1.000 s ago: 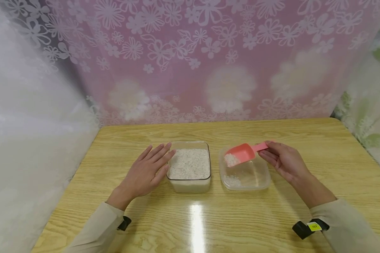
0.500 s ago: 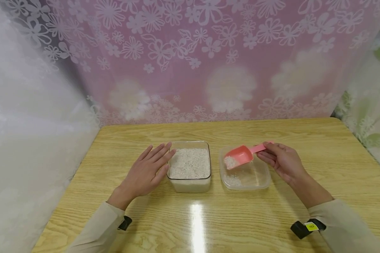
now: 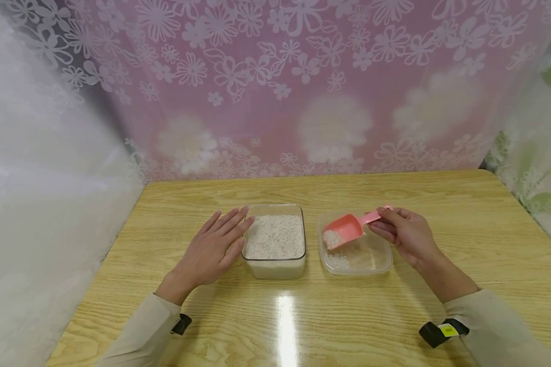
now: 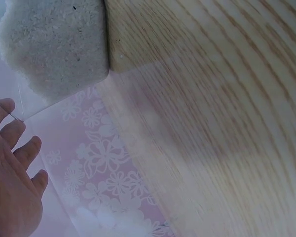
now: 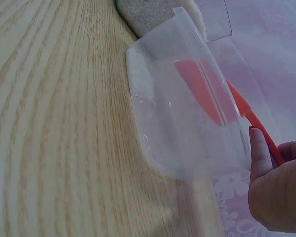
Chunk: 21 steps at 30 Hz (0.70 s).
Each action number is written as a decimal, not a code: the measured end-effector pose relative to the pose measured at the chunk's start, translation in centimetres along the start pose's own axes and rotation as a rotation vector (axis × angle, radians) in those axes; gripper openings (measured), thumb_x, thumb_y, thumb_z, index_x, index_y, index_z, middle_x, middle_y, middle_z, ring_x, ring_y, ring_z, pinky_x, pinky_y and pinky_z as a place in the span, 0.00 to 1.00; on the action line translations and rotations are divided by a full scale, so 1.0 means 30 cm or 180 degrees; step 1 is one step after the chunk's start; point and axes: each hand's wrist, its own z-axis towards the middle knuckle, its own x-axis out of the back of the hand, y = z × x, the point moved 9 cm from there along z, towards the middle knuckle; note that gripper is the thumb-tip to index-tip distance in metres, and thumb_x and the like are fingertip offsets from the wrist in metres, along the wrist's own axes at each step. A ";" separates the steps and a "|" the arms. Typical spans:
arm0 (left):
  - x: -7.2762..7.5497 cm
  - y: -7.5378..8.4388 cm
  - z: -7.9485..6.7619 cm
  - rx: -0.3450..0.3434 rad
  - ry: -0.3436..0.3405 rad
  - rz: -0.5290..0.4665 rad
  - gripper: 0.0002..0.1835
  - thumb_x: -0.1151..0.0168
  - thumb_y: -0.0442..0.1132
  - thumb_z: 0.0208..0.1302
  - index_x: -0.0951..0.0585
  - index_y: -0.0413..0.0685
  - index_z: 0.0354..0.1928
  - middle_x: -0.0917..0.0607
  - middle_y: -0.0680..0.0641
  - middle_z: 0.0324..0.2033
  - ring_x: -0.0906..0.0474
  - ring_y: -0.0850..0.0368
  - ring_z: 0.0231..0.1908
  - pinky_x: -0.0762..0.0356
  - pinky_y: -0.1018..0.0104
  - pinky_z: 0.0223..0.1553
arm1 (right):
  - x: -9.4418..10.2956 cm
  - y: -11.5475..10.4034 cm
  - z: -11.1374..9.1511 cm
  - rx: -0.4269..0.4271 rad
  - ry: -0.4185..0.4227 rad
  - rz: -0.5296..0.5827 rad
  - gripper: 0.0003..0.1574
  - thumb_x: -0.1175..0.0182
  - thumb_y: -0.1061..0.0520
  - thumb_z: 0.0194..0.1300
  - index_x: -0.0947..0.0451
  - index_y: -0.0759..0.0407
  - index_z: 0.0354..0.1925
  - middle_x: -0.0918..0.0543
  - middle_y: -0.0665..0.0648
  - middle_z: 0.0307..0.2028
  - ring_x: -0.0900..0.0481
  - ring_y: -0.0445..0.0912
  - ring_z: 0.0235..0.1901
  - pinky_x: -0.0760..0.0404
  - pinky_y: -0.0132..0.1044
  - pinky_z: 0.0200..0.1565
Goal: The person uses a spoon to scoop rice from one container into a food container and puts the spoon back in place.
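Note:
My right hand (image 3: 410, 237) pinches the handle of a pink scoop (image 3: 349, 228), which tilts down to the left inside a clear plastic container (image 3: 372, 262). Some white rice (image 3: 333, 239) lies at the scoop's front lip, and a small heap of rice (image 3: 337, 262) sits on the container's floor. To the left stands a glass container (image 3: 282, 269) holding a lot of rice (image 3: 275, 237). Against its left rim rests my left hand (image 3: 211, 250), fingers straight and spread. In the right wrist view the scoop (image 5: 202, 91) shows through the plastic wall.
Both containers stand side by side on a wood-grain table (image 3: 239, 316), a small gap between them. A pink flowered curtain (image 3: 257, 102) hangs behind the table's back edge. Pale sheeting (image 3: 50, 204) hangs at the left.
My right hand has moved slightly left and down with the scoop, bringing its lip lower into the plastic container. The rice stays in the scoop; my left hand has stayed in place.

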 end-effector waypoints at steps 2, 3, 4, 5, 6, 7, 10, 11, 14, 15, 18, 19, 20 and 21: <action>-0.001 0.000 -0.001 0.0008 -0.0005 -0.0002 0.26 0.63 0.49 0.77 0.40 0.54 0.73 0.45 0.51 0.72 0.50 0.53 0.71 0.57 0.51 0.70 | -0.002 -0.001 -0.001 0.0007 0.0015 -0.0025 0.06 0.45 0.63 0.69 0.27 0.68 0.39 0.15 0.61 0.33 0.14 0.49 0.34 0.19 0.37 0.43; -0.001 0.000 -0.001 0.0009 -0.0006 -0.0006 0.26 0.63 0.49 0.77 0.40 0.54 0.73 0.45 0.51 0.73 0.50 0.53 0.71 0.57 0.51 0.70 | -0.003 -0.001 -0.002 0.0008 0.0027 -0.0042 0.06 0.44 0.63 0.69 0.28 0.68 0.40 0.15 0.61 0.33 0.14 0.49 0.34 0.19 0.38 0.43; -0.001 0.000 -0.001 0.0011 -0.0008 -0.0008 0.26 0.63 0.49 0.77 0.40 0.54 0.73 0.45 0.51 0.73 0.50 0.53 0.71 0.58 0.51 0.70 | -0.004 -0.001 -0.003 0.0006 0.0040 -0.0061 0.06 0.44 0.63 0.69 0.28 0.68 0.40 0.15 0.61 0.33 0.14 0.49 0.34 0.19 0.37 0.43; -0.002 0.000 -0.002 0.0010 -0.0010 -0.0009 0.26 0.63 0.49 0.76 0.40 0.54 0.73 0.45 0.51 0.73 0.50 0.53 0.71 0.58 0.51 0.70 | -0.005 -0.001 -0.003 0.0003 0.0056 -0.0079 0.07 0.44 0.63 0.69 0.28 0.68 0.40 0.15 0.61 0.33 0.14 0.49 0.34 0.19 0.37 0.43; -0.003 0.000 -0.002 0.0009 -0.0012 -0.0012 0.27 0.62 0.49 0.76 0.40 0.54 0.73 0.45 0.51 0.73 0.51 0.53 0.71 0.58 0.51 0.70 | -0.007 -0.002 -0.004 0.0001 0.0074 -0.0105 0.07 0.43 0.63 0.69 0.29 0.68 0.41 0.15 0.61 0.33 0.14 0.49 0.34 0.19 0.37 0.43; -0.003 0.000 -0.002 0.0008 -0.0010 -0.0014 0.26 0.63 0.49 0.77 0.40 0.54 0.73 0.45 0.51 0.73 0.51 0.53 0.71 0.58 0.51 0.70 | -0.008 -0.002 -0.004 0.0000 0.0093 -0.0136 0.08 0.43 0.63 0.69 0.29 0.69 0.41 0.15 0.60 0.33 0.14 0.49 0.34 0.19 0.37 0.43; -0.004 0.000 -0.001 0.0005 -0.0005 -0.0012 0.27 0.64 0.50 0.77 0.41 0.54 0.73 0.46 0.51 0.73 0.51 0.53 0.71 0.58 0.51 0.70 | -0.013 -0.002 -0.004 -0.0004 0.0140 -0.0235 0.11 0.42 0.62 0.68 0.31 0.70 0.43 0.15 0.60 0.33 0.14 0.49 0.34 0.19 0.37 0.43; -0.004 0.000 -0.001 0.0005 -0.0002 -0.0008 0.27 0.64 0.50 0.77 0.41 0.54 0.73 0.46 0.51 0.73 0.51 0.53 0.71 0.58 0.51 0.70 | -0.016 -0.002 -0.004 -0.0004 0.0146 -0.0262 0.12 0.42 0.62 0.68 0.31 0.70 0.44 0.15 0.60 0.34 0.14 0.49 0.34 0.19 0.37 0.43; -0.004 -0.001 -0.002 0.0007 0.0011 0.0000 0.27 0.64 0.50 0.77 0.41 0.54 0.73 0.45 0.51 0.73 0.51 0.53 0.71 0.57 0.50 0.70 | -0.020 -0.002 -0.003 -0.0005 0.0161 -0.0322 0.13 0.42 0.61 0.68 0.32 0.70 0.44 0.15 0.60 0.34 0.14 0.48 0.34 0.19 0.37 0.43; -0.005 -0.001 -0.002 0.0005 0.0016 0.0004 0.27 0.64 0.50 0.77 0.40 0.54 0.73 0.45 0.51 0.73 0.51 0.53 0.71 0.57 0.50 0.70 | -0.020 -0.003 -0.003 -0.0002 0.0163 -0.0336 0.14 0.42 0.61 0.68 0.32 0.70 0.44 0.15 0.60 0.34 0.14 0.48 0.34 0.19 0.37 0.43; -0.004 -0.001 -0.003 0.0003 0.0031 0.0009 0.27 0.63 0.50 0.76 0.40 0.54 0.73 0.44 0.50 0.72 0.50 0.53 0.71 0.57 0.50 0.70 | -0.015 -0.007 -0.005 0.0003 0.0181 -0.0345 0.13 0.42 0.61 0.68 0.32 0.70 0.44 0.15 0.59 0.33 0.14 0.48 0.33 0.18 0.37 0.43; -0.004 -0.001 -0.003 0.0002 0.0034 0.0013 0.26 0.62 0.50 0.76 0.40 0.53 0.73 0.44 0.50 0.72 0.49 0.53 0.71 0.57 0.50 0.70 | -0.012 -0.008 -0.006 0.0007 0.0186 -0.0352 0.13 0.42 0.61 0.68 0.32 0.70 0.44 0.15 0.59 0.33 0.14 0.48 0.33 0.18 0.37 0.42; -0.003 0.000 -0.003 0.0003 0.0036 0.0012 0.26 0.62 0.49 0.76 0.40 0.54 0.73 0.44 0.50 0.72 0.49 0.53 0.71 0.57 0.51 0.70 | -0.008 -0.010 -0.008 0.0010 0.0192 -0.0355 0.13 0.41 0.61 0.68 0.32 0.70 0.44 0.15 0.59 0.33 0.14 0.48 0.33 0.18 0.37 0.42; -0.003 0.000 -0.003 0.0004 0.0036 0.0011 0.26 0.62 0.49 0.76 0.39 0.54 0.73 0.44 0.50 0.72 0.49 0.53 0.71 0.57 0.51 0.70 | -0.004 -0.012 -0.009 0.0018 0.0197 -0.0362 0.13 0.41 0.61 0.68 0.32 0.70 0.43 0.15 0.59 0.33 0.14 0.48 0.33 0.18 0.37 0.42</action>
